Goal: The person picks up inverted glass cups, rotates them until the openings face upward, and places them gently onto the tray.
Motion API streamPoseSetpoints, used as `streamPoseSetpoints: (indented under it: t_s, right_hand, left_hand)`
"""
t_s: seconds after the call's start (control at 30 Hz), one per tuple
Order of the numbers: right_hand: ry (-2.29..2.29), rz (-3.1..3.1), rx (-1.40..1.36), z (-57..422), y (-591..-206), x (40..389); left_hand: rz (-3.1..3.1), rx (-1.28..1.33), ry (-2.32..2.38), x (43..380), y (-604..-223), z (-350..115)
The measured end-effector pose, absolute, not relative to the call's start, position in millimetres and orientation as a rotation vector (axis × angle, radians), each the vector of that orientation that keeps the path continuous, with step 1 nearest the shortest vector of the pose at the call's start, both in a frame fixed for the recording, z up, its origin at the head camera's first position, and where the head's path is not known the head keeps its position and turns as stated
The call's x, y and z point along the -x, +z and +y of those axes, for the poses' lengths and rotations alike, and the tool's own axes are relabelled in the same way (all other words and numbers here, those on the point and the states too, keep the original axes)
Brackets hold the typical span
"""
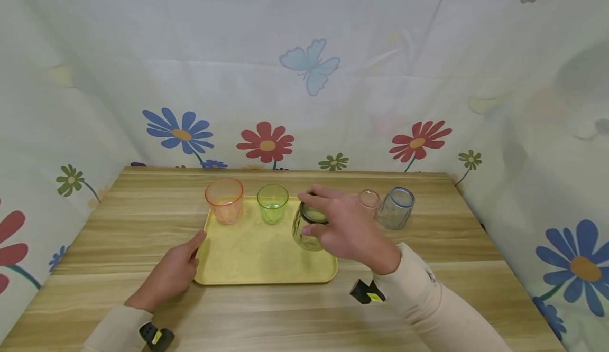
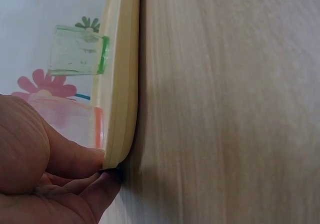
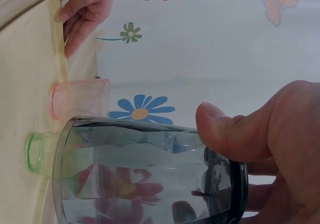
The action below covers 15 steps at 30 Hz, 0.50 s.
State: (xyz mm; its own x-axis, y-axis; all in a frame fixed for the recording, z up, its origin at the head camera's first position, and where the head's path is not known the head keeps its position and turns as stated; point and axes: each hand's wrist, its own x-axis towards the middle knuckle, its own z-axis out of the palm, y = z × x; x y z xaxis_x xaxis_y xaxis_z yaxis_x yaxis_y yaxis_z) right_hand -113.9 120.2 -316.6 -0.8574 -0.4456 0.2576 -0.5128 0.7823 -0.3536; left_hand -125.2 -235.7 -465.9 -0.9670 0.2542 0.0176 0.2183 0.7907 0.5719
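My left hand (image 1: pixel 173 270) pinches the left edge of a yellow tray (image 1: pixel 247 265), with the thumb on the rim and fingers under it. Over the tray's right part, my right hand (image 1: pixel 349 228) grips a smoky grey glass (image 3: pixel 135 174) by its thick dark end. The glass's other end points toward the tray; whether it touches is hard to tell. Along the tray's back edge stand an orange-pink glass (image 1: pixel 225 204) at the left and a green glass (image 1: pixel 273 206) beside it.
Right of the tray, a small pinkish glass (image 1: pixel 369 200) stands partly hidden behind my right hand. A blue-rimmed glass (image 1: pixel 396 212) is next to it. The wooden table (image 1: pixel 266 320) meets a flower-printed cloth (image 1: pixel 309 130) at the back and sides.
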Motion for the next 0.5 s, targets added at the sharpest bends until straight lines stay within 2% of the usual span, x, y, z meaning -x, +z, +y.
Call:
streamPoseSetpoints:
  t_s: [0.5]
  right_hand:
    - [0.658,-2.771,-0.876,104.7,-311.8,115.7]
  left_hand:
    - [2.915,-0.347,0.918,123.7,-464.9,-233.9]
